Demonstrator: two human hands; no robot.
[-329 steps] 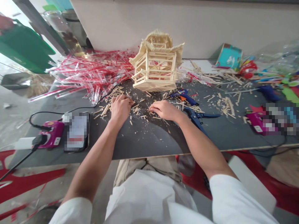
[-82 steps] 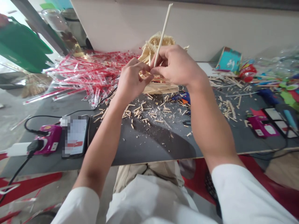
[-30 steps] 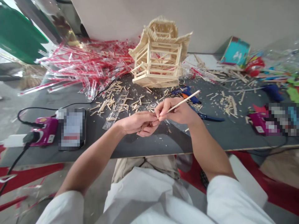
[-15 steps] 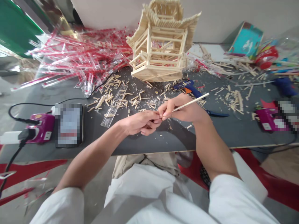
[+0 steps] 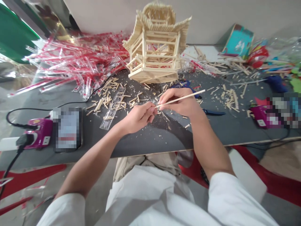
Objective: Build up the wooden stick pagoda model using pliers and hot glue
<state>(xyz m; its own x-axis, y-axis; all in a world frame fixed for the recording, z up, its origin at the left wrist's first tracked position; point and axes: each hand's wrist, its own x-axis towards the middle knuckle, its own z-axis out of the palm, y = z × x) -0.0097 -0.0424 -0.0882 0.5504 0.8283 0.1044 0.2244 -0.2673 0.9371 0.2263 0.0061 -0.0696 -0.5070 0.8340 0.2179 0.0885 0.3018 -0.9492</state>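
A thin, pale wooden stick [image 5: 188, 96] slants up to the right across the front of my right hand [image 5: 179, 99]. The thumb and fingers of that hand are closed on its lower part. My left hand [image 5: 140, 116] is pinched around the stick's lower left end, its other fingers curled in. Both hands are close together above the table. Behind them stands a model pavilion [image 5: 154, 70] built of the same kind of sticks. A blue glue gun [image 5: 184, 84] lies partly hidden behind my right hand, and a dark blue cutting tool [image 5: 214, 112] lies to its right.
Cut stick pieces [image 5: 107, 102] and shavings litter the dark table [image 5: 145, 146]. Clear, red-edged plastic wrappers [image 5: 77, 62] are heaped at the back left. A phone [image 5: 68, 128] and a purple power adapter [image 5: 39, 133] are at the left, another purple adapter [image 5: 264, 116] at the right.
My hands have shifted slightly up and left in view. The stick is turned a little flatter, with more of its length showing between my fingertips. The camera view has also moved.
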